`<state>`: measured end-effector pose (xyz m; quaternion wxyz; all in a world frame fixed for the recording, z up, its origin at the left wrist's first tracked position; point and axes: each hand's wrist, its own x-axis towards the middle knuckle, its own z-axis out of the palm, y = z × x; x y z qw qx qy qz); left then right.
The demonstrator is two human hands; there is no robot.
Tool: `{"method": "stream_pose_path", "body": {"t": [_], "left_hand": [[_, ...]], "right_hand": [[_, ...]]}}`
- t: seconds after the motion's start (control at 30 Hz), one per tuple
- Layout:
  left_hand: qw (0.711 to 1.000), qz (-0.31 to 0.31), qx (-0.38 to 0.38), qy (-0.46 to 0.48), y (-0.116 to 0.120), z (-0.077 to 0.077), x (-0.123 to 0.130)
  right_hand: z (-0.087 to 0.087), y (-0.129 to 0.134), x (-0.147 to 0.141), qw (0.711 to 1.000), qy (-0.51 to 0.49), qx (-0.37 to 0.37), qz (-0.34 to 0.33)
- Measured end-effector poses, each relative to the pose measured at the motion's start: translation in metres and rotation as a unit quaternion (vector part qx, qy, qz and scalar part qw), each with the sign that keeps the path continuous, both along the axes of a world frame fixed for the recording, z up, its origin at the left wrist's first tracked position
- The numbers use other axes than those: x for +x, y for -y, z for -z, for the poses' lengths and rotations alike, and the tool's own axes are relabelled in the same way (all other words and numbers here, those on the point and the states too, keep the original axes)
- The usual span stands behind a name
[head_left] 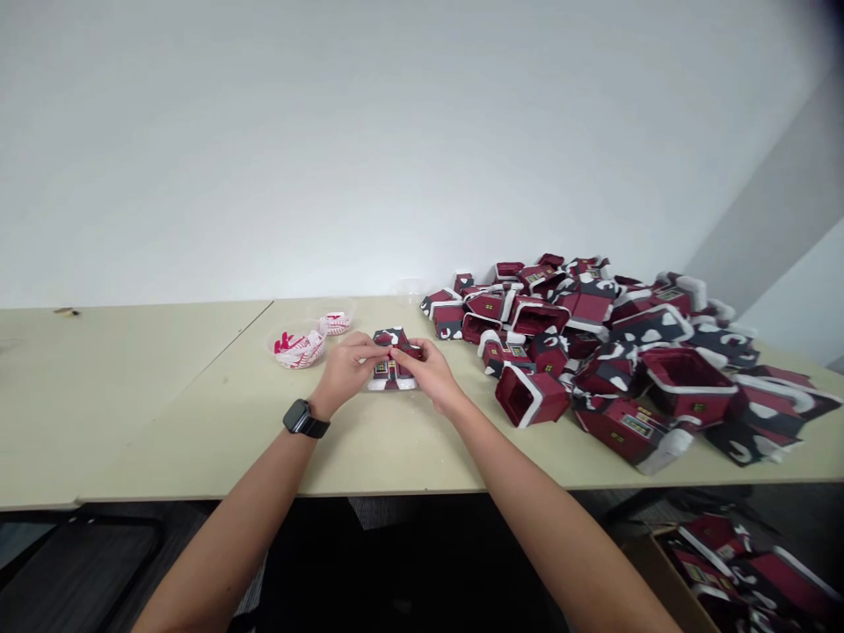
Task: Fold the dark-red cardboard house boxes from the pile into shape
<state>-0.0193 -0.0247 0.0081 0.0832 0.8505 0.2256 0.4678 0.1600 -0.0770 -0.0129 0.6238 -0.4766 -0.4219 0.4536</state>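
Your left hand (346, 365) and right hand (425, 369) are pinched on a red card house (389, 374) mid-table; 2 cups (296, 345) of white-red bits sit left, with a big pile (593, 343) left at right.

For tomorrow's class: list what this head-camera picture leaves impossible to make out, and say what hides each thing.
- Middle of the small red paper house: hidden in the head view by the left hand and right hand.
- Contents of the cardboard box: cut off by the frame's lower edge.
- Pieces in the clear bowl: too small to identify.
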Motion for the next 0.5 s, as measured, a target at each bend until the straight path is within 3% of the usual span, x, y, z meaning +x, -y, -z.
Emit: {"method": "stream_pose_path", "body": {"t": [0.5], "left_hand": [[0.999, -0.045, -0.005, 0.021, 0.007, -0.0007, 0.0033]], "right_hand": [[-0.0094, 0.0068, -0.0008, 0.998, -0.03, 0.028, -0.039]]}}
